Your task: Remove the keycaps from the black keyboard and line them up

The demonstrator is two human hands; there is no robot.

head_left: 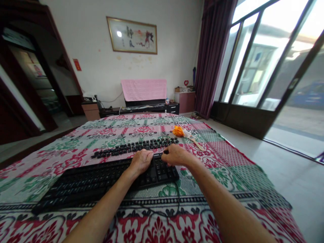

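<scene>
A black keyboard (101, 175) lies at a slant on the patterned cloth, its right end under my hands. My left hand (141, 161) is closed over the keyboard's back part, just left of the number pad, with its fingertips partly hidden. Above the number pad's back edge, my right hand (177, 155) pinches a small black keycap (166, 152), mostly covered by the fingers. Several loose black keycaps (136, 146) lie in rows behind the keyboard. A black cable (178, 199) curves over the cloth in front of it.
The red, green and white cloth (227, 175) covers the table. To the right of the loose keycaps lie an orange tuft (178, 131), crumpled white material (187, 133) and a flat wooden stick (198, 144). Farther back, a pink cloth (144, 89) hangs above a low dark cabinet (172, 108).
</scene>
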